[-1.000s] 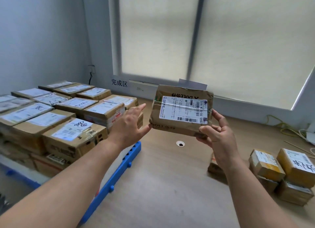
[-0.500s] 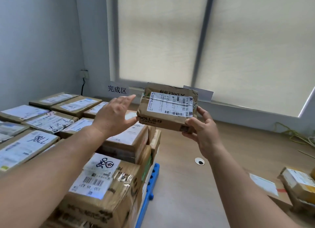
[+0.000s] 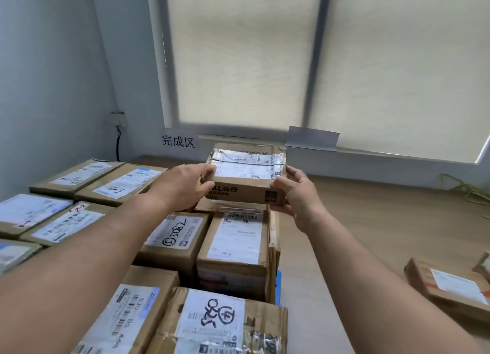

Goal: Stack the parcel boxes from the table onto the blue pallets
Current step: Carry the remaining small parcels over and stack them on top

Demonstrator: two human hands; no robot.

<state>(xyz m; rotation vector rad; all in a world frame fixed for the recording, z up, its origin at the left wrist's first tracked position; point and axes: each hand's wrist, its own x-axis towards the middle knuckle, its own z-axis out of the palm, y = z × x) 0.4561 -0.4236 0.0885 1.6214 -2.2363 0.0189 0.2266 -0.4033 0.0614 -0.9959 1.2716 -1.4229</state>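
Cardboard parcel box (image 3: 245, 180) gripped between left hand (image 3: 183, 185), right hand (image 3: 297, 197) fingers.

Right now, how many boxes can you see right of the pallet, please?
2: a near box by the right edge, and a far box behind it, only its corner showing. More may be out of view.

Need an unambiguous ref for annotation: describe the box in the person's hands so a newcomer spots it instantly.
Start at the blinded window; just below its sill, at the far end of the stacked parcels, is the held box. It is the only carton gripped between the left hand and right hand, with shiny tape over its white label and black print on its near side.
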